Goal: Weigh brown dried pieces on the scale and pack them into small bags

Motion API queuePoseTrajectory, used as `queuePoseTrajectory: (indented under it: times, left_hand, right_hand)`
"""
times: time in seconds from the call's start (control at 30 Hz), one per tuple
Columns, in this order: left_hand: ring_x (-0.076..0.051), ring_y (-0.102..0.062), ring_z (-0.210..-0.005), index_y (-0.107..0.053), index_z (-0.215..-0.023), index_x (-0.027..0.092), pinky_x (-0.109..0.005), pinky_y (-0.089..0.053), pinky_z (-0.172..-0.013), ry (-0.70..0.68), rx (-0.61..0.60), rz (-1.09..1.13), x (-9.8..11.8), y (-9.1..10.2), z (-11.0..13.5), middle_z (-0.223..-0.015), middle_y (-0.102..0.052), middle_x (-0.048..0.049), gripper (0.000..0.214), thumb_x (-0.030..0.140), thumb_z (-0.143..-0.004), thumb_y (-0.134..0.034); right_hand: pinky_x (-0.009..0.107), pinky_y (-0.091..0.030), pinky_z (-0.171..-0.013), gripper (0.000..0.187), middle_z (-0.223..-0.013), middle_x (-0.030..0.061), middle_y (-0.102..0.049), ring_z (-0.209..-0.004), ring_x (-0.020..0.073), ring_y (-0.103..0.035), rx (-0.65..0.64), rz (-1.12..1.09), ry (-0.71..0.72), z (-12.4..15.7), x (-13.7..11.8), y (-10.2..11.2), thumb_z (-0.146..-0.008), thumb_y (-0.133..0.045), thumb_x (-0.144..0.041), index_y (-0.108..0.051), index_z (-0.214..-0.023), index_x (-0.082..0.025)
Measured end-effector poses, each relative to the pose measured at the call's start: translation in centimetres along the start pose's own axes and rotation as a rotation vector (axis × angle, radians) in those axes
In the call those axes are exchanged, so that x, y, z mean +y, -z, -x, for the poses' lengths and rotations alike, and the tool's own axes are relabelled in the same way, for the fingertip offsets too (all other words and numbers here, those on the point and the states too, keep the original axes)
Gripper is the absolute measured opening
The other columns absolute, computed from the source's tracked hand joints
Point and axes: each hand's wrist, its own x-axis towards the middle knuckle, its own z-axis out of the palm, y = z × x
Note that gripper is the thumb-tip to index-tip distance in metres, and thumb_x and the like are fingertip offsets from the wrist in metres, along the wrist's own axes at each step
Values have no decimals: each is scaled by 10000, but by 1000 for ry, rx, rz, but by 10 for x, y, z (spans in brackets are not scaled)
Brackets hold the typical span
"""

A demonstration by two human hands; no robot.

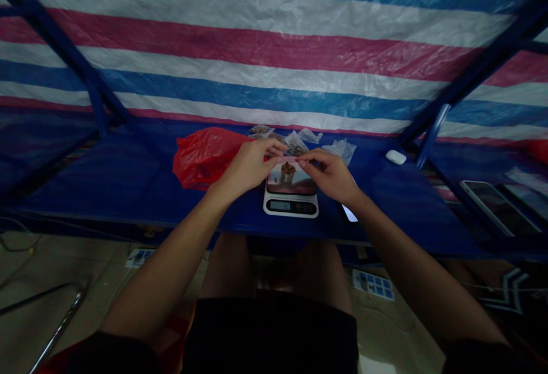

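Note:
A white digital kitchen scale (270,205) with a lit display sits on the blue table before me. On its dark, shiny plate stands a small cup (286,179) heaped with brown dried pieces. My left hand (256,161) hovers at the plate's far left edge, fingers a little bent and thumb apart from them. Across from it, my right hand (329,172) has its thumb and index fingertip pinched together over the far edge of the plate. Whatever lies in that pinch is too small to make out. Behind the hands lie clear plastic bags (295,142), some with brown contents.
A crumpled red plastic bag (201,157) lies left of the scale. A phone (350,213) is partly under my right forearm. Farther right are a white rounded case (396,157) and a large phone-like device (488,205). Blue metal bars (96,105) flank the striped tarp (274,48).

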Motion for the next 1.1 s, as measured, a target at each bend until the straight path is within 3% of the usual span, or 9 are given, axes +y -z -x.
queuePoseTrajectory:
  times: [0.23,0.47,0.67,0.8,0.93,1.1]
  left_hand:
    - [-222,-773,-836,-833,-956,187,-314,-565,-756,107,-207,-334,1,6,14,-915,-825,-71,101,168,-891,-759]
    - [-255,-756,-894,-874,-905,239,-357,-541,-782,109,-254,-532,13,0,15,-944,-816,-85,143,255,-923,-734]
    - [-242,-747,-856,-867,-895,228,-371,-549,-792,103,-234,-521,6,3,12,-919,-811,-82,140,260,-933,-736]
    - [-241,-738,-892,-853,-935,200,-368,-560,-831,33,-143,-476,0,14,7,-959,-803,-88,118,269,-935,-758]
    - [-224,-716,-905,-839,-999,180,-347,-555,-838,-15,-70,-408,10,20,-1,-1003,-784,-86,148,295,-955,-757]
    - [-222,-706,-917,-851,-974,201,-345,-547,-862,-91,-142,-346,28,12,-12,-951,-780,-64,123,250,-955,-739]
  right_hand:
    - [317,-472,-690,173,-981,64,-777,-836,182,-689,-9,30,-38,16,11,5,-972,-693,-341,-805,-969,-210]
    - [325,-471,-710,166,-967,63,-776,-845,185,-685,-8,36,-43,18,6,7,-965,-681,-324,-799,-957,-209]
    - [334,-473,-707,174,-972,61,-776,-834,187,-672,-9,28,-57,20,5,8,-964,-685,-350,-795,-952,-215]
    - [342,-477,-717,186,-965,58,-772,-838,192,-668,-3,36,-68,22,7,10,-970,-687,-369,-798,-967,-220]
    - [340,-469,-710,203,-973,62,-773,-830,191,-666,-3,40,-75,22,8,10,-976,-685,-385,-799,-980,-218]
    - [336,-481,-741,182,-968,59,-774,-859,191,-678,-12,27,-54,19,2,8,-977,-682,-359,-793,-968,-215]
